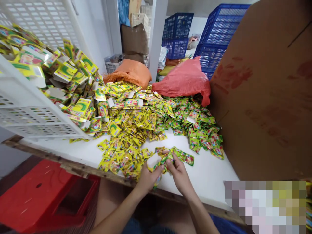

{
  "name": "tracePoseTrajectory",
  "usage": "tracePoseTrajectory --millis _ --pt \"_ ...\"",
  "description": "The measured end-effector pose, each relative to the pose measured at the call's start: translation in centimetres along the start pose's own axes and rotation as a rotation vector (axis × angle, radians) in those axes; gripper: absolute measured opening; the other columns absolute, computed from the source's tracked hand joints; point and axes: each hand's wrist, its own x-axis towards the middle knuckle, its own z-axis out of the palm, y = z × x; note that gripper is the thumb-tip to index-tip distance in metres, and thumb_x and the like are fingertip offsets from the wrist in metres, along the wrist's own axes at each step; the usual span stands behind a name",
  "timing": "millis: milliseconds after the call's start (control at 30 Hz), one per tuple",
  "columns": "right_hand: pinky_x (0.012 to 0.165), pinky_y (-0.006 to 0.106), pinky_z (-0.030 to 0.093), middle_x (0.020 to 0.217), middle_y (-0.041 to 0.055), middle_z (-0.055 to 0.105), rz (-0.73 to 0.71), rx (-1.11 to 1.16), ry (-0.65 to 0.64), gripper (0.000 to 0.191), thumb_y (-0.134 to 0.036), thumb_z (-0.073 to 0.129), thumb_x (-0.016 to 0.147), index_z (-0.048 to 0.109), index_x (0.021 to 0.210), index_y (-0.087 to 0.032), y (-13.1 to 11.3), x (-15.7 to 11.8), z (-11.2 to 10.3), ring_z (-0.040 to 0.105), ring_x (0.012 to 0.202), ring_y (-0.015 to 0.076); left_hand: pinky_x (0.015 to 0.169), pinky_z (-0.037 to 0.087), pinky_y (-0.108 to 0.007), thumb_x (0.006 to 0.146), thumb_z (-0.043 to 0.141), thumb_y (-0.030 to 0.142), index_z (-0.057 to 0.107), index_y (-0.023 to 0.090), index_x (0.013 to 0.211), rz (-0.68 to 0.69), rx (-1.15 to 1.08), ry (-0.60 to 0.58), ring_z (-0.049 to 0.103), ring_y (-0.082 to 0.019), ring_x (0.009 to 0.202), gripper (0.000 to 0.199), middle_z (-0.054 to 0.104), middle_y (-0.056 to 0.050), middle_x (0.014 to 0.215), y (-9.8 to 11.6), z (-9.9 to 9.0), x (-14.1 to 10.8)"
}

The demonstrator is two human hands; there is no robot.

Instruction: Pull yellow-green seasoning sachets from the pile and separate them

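My left hand [149, 178] is closed around a small yellow-and-green carton [153, 160] whose white flap stands up. My right hand [179, 173] pinches a strip of green sachets [185, 157] at the carton, and part of the strip trails to the right. Fingers partly hide where the sachets meet the carton. Both hands are over the front edge of the white table [207, 182]. Just left of them spreads a heap of yellow sachets [131, 126]. Beyond and to the right lies a heap of green sachets [204, 135].
A tilted white crate [46, 121] at left spills small cartons [83, 106] onto the table. An orange sack [134, 72] and a red plastic bag [182, 79] lie behind the heaps. A tall cardboard box [263, 107] walls the right side. A red stool [34, 201] stands below left.
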Motion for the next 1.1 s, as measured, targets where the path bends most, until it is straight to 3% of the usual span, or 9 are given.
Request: tracePoseTrajectory --millis 133,233,333,433,500,733,900,1000,1100 --pt "0.093 0.039 0.041 0.094 0.0064 0.065 -0.012 -0.096 0.061 0.036 -0.051 0.046 0.085 0.063 0.098 -0.022 0.3 -0.6 0.1 0.055 0.102 0.0234 0.092 0.045 -0.038 0.069 0.069 0.030 0.063 0.014 0.106 -0.029 -0.006 0.052 0.062 -0.025 0.098 0.041 0.069 -0.011 0.106 -0.3 0.1 -0.7" --pt "0.069 0.032 0.048 0.072 0.0022 0.060 0.038 -0.178 0.005 0.033 -0.050 0.047 0.085 0.061 0.088 -0.021 -0.6 -1.2 -0.6 0.057 0.072 0.0194 0.092 0.045 -0.036 0.071 0.067 0.030 0.065 0.014 0.102 0.027 0.001 -0.014 0.062 -0.023 0.097 0.035 0.070 -0.010 0.102 0.4 -0.1 -1.1" --pt "0.051 0.024 0.043 0.060 -0.0035 0.052 0.046 -0.164 -0.036 0.026 -0.046 0.052 0.083 0.057 0.084 -0.020 -2.0 -1.7 -1.8 0.048 0.053 0.0133 0.079 0.050 -0.032 0.068 0.070 0.034 0.066 0.012 0.090 -0.029 -0.027 -0.158 0.064 -0.020 0.079 0.032 0.071 -0.007 0.083 1.1 -0.4 -1.2" --pt "0.055 0.023 0.044 0.070 -0.0019 0.055 -0.056 -0.131 0.040 0.023 -0.042 0.054 0.083 0.054 0.091 -0.021 -3.7 -1.6 -2.5 0.052 0.061 0.0132 0.056 0.050 -0.027 0.059 0.077 0.037 0.062 0.010 0.074 -0.197 -0.066 -0.309 0.057 -0.013 0.052 0.034 0.063 -0.002 0.059 1.5 -0.3 -1.3" --pt "0.058 0.024 0.045 0.078 0.0005 0.058 -0.117 -0.164 0.029 0.022 -0.039 0.051 0.085 0.052 0.096 -0.021 -4.6 -1.4 -2.5 0.054 0.067 0.0145 0.050 0.047 -0.024 0.054 0.080 0.035 0.059 0.011 0.076 -0.275 -0.072 -0.368 0.054 -0.011 0.046 0.038 0.060 0.000 0.057 1.7 -0.1 -1.4" --pt "0.074 0.031 0.043 0.088 0.0047 0.055 -0.309 -0.745 -0.267 0.012 -0.014 0.045 0.086 0.055 0.086 -0.020 -5.7 -1.4 -1.1 0.052 0.086 0.0193 0.050 0.049 -0.024 0.054 0.080 0.031 0.054 0.014 0.090 -0.322 -0.109 -0.432 0.056 -0.010 0.049 0.048 0.059 0.004 0.061 2.0 0.0 -1.3" --pt "0.079 0.032 0.043 0.094 0.0053 0.055 -0.367 -0.817 -0.377 0.022 -0.011 0.041 0.088 0.058 0.097 -0.023 -6.0 -1.7 -1.3 0.051 0.092 0.0195 0.058 0.048 -0.026 0.053 0.080 0.026 0.057 0.012 0.083 -0.209 -0.069 -0.497 0.055 -0.011 0.055 0.040 0.059 0.001 0.065 1.2 -0.2 -0.1" --pt "0.082 0.034 0.043 0.098 0.0053 0.058 -0.408 -0.724 -0.220 0.025 -0.014 0.041 0.089 0.054 0.108 -0.023 -4.9 -1.8 -1.8 0.052 0.093 0.0191 0.069 0.046 -0.027 0.052 0.081 0.020 0.056 0.014 0.096 -0.115 -0.050 -0.510 0.056 -0.012 0.068 0.050 0.061 0.000 0.075 0.7 -0.2 1.2" --pt "0.082 0.038 0.042 0.095 0.0057 0.057 -0.428 -0.762 -0.066 0.017 -0.019 0.046 0.088 0.060 0.096 -0.023 -2.9 -2.3 -2.0 0.051 0.093 0.0213 0.078 0.044 -0.028 0.052 0.080 0.019 0.053 0.016 0.103 -0.081 -0.025 -0.528 0.056 -0.015 0.081 0.059 0.061 -0.001 0.088 -0.3 -0.3 2.1"
